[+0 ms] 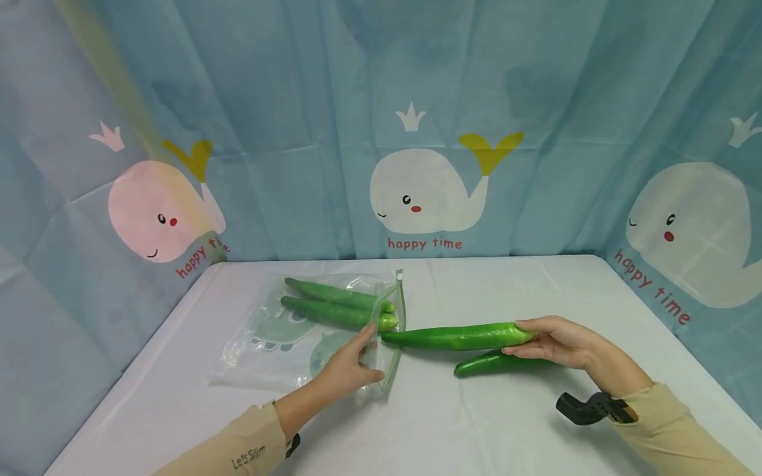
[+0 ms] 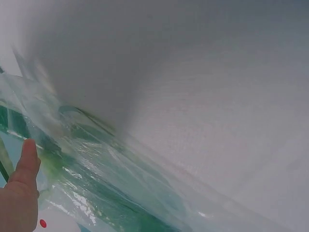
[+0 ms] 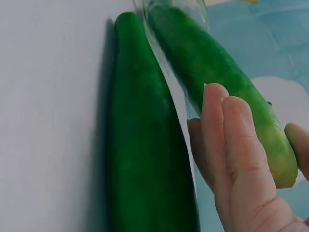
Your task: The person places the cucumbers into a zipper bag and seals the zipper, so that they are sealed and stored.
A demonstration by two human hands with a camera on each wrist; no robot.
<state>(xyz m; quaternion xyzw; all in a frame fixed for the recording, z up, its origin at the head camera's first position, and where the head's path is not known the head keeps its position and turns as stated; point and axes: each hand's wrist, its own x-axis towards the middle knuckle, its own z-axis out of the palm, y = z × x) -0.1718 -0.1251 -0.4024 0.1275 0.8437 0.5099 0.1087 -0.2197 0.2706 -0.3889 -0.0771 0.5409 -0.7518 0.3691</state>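
Note:
A clear zip bag (image 1: pixel 247 367) with pale green printed shapes lies on the left half of the table, its mouth facing right. Inside are two cucumbers (image 1: pixel 336 312), side by side. At the mouth is my left hand (image 1: pixel 344 371), thumb and forefinger spread apart against the film; its other fingers are hidden. My right hand (image 1: pixel 559 340) pinches a third cucumber (image 1: pixel 458 337) by its paler end, and the dark tip reaches the bag's mouth. Below the held one, another cucumber (image 3: pixel 145 130) rests on the table in the right wrist view.
The table (image 1: pixel 464 423) has a white cover. Behind and at both sides hangs a blue curtain (image 1: pixel 286 198) with whale prints. A white zip slider (image 1: pixel 399 274) sits at the far corner of the bag. Black straps with a wrist camera (image 1: pixel 586 408) show at the right sleeve.

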